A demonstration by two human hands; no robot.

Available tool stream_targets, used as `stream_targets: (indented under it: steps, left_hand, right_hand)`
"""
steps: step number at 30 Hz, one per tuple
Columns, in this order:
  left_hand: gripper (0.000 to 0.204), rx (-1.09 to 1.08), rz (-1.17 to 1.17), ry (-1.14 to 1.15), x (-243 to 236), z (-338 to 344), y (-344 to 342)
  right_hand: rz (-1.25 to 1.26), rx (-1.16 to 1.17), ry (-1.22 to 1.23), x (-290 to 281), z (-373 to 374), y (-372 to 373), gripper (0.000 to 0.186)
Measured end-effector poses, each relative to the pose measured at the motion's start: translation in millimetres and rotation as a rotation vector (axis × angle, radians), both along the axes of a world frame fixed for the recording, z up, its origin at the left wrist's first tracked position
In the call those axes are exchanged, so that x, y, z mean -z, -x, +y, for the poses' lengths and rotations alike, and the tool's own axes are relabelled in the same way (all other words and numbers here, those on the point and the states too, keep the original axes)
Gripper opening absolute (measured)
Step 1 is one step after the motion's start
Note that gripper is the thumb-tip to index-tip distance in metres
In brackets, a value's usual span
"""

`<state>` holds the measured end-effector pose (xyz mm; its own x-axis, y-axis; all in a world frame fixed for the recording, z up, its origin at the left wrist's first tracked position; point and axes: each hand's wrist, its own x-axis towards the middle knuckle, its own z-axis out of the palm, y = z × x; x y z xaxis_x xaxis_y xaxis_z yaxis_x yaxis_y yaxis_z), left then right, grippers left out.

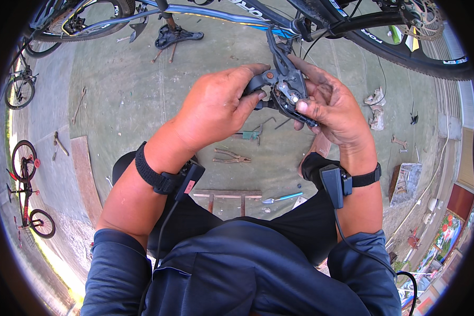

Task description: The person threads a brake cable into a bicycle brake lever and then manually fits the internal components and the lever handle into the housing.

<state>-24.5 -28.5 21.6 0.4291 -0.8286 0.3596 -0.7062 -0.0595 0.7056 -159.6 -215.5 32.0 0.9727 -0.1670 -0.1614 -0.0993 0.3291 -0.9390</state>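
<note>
here we are above the green floor (pixel 126 100), and the black lever unit (pixel 285 84) is up between both hands, near the upturned bike (pixel 213 13): the left hand (pixel 213 102) has its grip closed around the clamp end, while the right hand (pixel 336 108) has its own wrapped round the body, thumb pressed beside the bared works. i'd call this checking or adjusting the unit, and the next move seems to call for a steady left hold and careful right thumb, the pliers (pixel 231 157) lying apart below.
</note>
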Motion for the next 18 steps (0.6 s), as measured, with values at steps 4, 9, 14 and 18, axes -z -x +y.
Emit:
stream_targets:
  steps: [4, 9, 14, 18]
  left_hand:
    - [0.039, -0.017, -0.034, -0.001, 4.3, 1.2, -1.0]
    - [0.037, -0.009, 0.001, -0.008, 1.3, 0.8, -0.3]
    - [0.037, -0.006, -0.007, -0.007, 2.0, 0.8, -1.4]
    - [0.038, -0.007, -0.015, -0.005, 2.1, 0.7, -1.2]
  right_hand:
    - [0.033, -0.025, 0.032, 1.9, -1.5, 1.5, 0.085]
    - [0.027, -0.03, 0.019, 0.3, -0.2, 0.8, 0.086]
    - [0.056, -0.045, 0.03, 1.4, -4.5, 2.1, 0.086]
    - [0.049, -0.05, 0.003, 1.3, -6.2, 3.0, 0.085]
